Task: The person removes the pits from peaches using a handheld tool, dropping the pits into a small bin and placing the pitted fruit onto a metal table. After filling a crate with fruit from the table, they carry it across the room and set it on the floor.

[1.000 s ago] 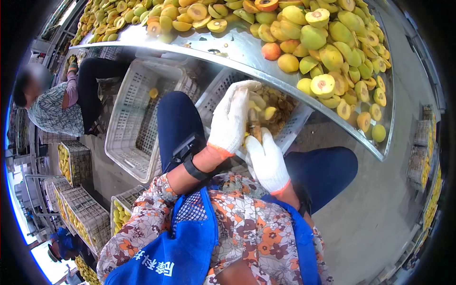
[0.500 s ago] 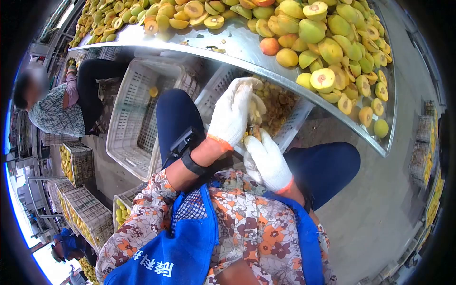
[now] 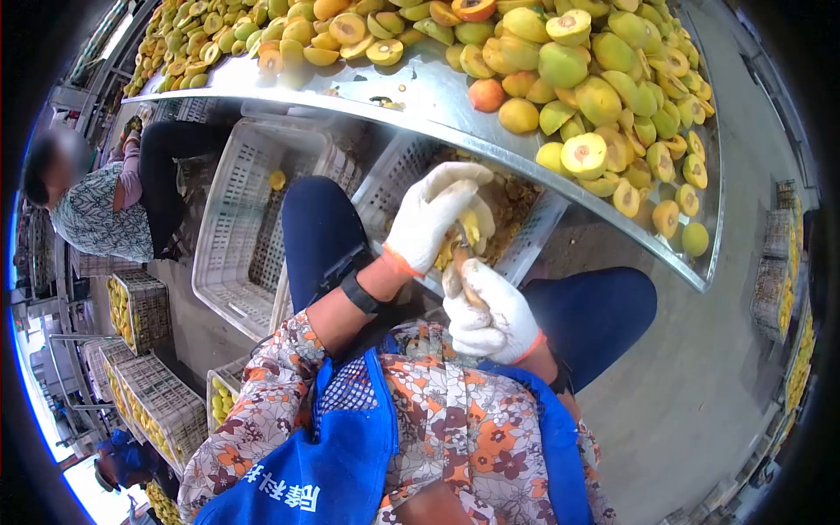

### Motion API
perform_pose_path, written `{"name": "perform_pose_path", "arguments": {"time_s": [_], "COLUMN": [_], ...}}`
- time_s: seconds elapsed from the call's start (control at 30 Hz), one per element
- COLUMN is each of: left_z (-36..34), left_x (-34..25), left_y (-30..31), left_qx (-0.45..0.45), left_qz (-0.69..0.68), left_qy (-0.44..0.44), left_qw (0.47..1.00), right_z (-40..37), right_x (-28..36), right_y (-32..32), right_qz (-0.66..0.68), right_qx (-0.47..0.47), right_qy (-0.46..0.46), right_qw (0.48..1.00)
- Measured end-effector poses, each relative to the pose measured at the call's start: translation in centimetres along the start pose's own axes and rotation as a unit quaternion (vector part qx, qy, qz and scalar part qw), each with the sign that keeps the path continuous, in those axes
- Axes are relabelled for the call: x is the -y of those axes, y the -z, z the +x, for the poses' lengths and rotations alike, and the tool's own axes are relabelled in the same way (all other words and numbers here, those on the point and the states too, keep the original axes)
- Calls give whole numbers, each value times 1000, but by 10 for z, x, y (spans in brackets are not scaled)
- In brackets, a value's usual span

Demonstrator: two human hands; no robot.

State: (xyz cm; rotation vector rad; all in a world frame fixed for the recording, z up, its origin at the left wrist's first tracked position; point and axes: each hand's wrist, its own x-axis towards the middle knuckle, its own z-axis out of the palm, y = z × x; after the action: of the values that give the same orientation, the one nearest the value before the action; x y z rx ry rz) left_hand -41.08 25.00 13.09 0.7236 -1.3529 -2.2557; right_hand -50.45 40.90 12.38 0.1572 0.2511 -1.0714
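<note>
My left hand, in a white glove with an orange cuff, is closed around a yellow peach half, partly hidden by the fingers. My right hand, gloved alike, grips a small tool by its wooden handle. The tool's metal end reaches up to the fruit; its exact shape is hard to make out. Both hands are over a white plastic crate between my knees, with brownish-yellow scraps inside.
A metal table piled with peach halves edges the space ahead. Left of my knee stands a white crate with one yellow piece in it. Another person sits at the left, near crates of fruit.
My right hand has turned and drawn slightly down, so more of the wooden handle shows. The left hand has tilted, with its fingers reaching further right over the peach half.
</note>
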Motion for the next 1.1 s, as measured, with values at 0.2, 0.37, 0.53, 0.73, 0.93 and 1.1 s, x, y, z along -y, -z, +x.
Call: {"name": "perform_pose_path", "arguments": {"time_s": [0.2, 0.37, 0.53, 0.73, 0.93, 1.1], "left_z": [10, 10, 14, 14, 16, 12], "left_x": [8, 0, -23, -11, -16, -11], "left_y": [13, 20, 23, 26, 29, 5], "left_qx": [52, 50, 114, 104, 138, -114], "left_qz": [-8, 45, 61, -111, 14, -307], "left_qy": [-46, -60, -38, -42, -42, -14], "left_qw": [998, 996, 991, 987, 989, 945], "right_z": [9, 17, 21, 23, 26, 27], "right_x": [1, 2, 4, 6, 8, 7], "right_y": [4, 6, -9, -13, -13, -28], "right_qz": [50, 62, 26, 17, 52, -130], "right_qx": [58, 77, 56, 50, 87, 17], "right_qy": [-14, -17, 2, -8, -29, 58], "right_qw": [997, 995, 998, 999, 994, 990]}}
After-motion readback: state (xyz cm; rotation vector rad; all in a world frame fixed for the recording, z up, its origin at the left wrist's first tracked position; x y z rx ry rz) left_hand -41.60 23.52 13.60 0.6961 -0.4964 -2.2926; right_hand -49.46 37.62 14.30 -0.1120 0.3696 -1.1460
